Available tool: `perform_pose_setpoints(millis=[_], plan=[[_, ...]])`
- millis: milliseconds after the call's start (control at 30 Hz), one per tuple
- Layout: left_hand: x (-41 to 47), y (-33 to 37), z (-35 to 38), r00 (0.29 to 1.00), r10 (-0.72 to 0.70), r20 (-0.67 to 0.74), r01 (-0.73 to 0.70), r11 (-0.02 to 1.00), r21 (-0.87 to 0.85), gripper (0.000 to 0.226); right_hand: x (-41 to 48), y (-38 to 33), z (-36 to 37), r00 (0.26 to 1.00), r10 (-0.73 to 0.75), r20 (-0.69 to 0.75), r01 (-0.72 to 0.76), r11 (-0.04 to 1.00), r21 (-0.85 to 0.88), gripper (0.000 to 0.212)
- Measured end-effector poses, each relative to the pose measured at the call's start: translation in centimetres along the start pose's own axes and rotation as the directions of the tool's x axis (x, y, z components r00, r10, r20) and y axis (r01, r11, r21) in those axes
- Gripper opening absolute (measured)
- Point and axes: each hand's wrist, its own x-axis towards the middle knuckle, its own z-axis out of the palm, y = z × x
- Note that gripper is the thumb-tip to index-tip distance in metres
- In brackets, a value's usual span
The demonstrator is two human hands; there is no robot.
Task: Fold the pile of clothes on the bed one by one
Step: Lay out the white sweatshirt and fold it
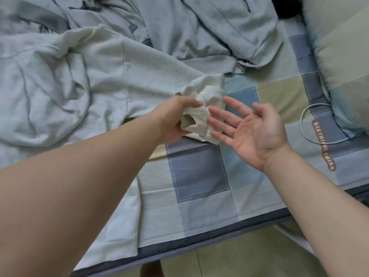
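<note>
Currently my left hand (pixel 173 119) pinches a bunched cream ribbed cloth (pixel 208 91) over the patchwork bed (pixel 199 172), beside the pile (pixel 60 80); my right hand (pixel 246 126) is spread palm-up, and should probably take the free edge and pull flat

Head view. My left hand (pixel 173 120) grips a bunched cream cloth (pixel 201 108) above the checked bed (pixel 199 172); my right hand (pixel 249 132) is spread palm up, fingers (pixel 221 118) at the cloth's edge. A pale garment (pixel 99 76) spreads left, grey clothes (pixel 199 27) behind, a cable (pixel 305 124) right.
</note>
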Motion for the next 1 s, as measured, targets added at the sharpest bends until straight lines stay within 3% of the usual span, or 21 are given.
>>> perform_pose_setpoints(millis=[133,400,533,633,733,833,1000], plan=[[-2.3,1.2,-5.5,0.964,0.005,-0.267,-0.009,1.0,-0.014,0.036,-0.4,0.8,4.3,0.996,-0.028,-0.09,0.017,0.992,-0.122,0.053],[-8.2,4.5,-19.5,0.893,0.177,-0.415,-0.189,0.982,0.012,0.027,1.8,5.9,19.0,0.994,0.02,-0.103,-0.06,0.915,-0.4,0.052],[-13.4,6.9,-29.3,0.82,0.31,-0.481,-0.28,0.951,0.134,0.003,3.1,10.9,29.8,0.999,0.03,-0.032,-0.042,0.848,-0.528,0.051],[-18.3,8.2,-38.3,0.77,0.358,-0.528,-0.289,0.934,0.211,0.008,4.1,15.9,38.5,1.0,0.014,0.015,-0.002,0.78,-0.626,0.04],[-23.7,8.7,-48.2,0.713,0.372,-0.594,-0.273,0.928,0.253,0.015,5.1,22.0,47.5,0.997,0.052,0.063,0.007,0.715,-0.699,0.048],[-28.9,9.2,-58.9,0.638,0.381,-0.669,-0.3,0.923,0.24,0.029,5.9,29.1,56.7,0.991,0.027,0.128,0.088,0.587,-0.805,0.037],[-33.8,10.6,-69.9,0.548,0.432,-0.716,-0.323,0.899,0.295,0.02,6.4,36.8,68.0,0.961,0.025,0.274,0.235,0.441,-0.866,0.049]])
